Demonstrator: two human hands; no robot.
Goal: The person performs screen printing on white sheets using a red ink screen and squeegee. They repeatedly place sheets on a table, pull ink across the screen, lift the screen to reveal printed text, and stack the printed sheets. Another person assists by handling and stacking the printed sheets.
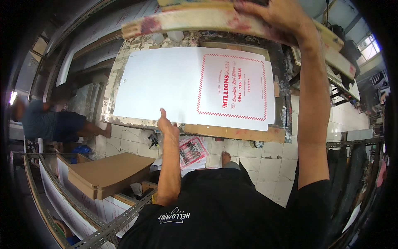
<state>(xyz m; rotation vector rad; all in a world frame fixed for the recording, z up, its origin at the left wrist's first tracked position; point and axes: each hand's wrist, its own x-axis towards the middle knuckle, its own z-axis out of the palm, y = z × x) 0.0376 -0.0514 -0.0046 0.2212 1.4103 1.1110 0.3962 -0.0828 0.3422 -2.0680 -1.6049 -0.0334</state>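
A large white cardboard sheet (159, 85) lies on the worn worktable (108, 99); its right part bears a red print (232, 87) with a checkered border. My left hand (169, 126) is at the sheet's near edge, thumb stretched up and apart, with the other fingers mostly hidden. Whether it touches the sheet I cannot tell. At the far side, my right hand (269, 14) grips a long wooden screen-printing frame (186, 23), stained red and raised over the table's back edge. This hand is somewhat blurred.
Folded brown cardboard (112, 170) rests on a metal-framed rack (95, 232) at the lower left. Printed papers (192, 151) lie on the tiled floor below the table. Another person (54, 122) is at the left. Dark hanging material (350, 170) is at the right.
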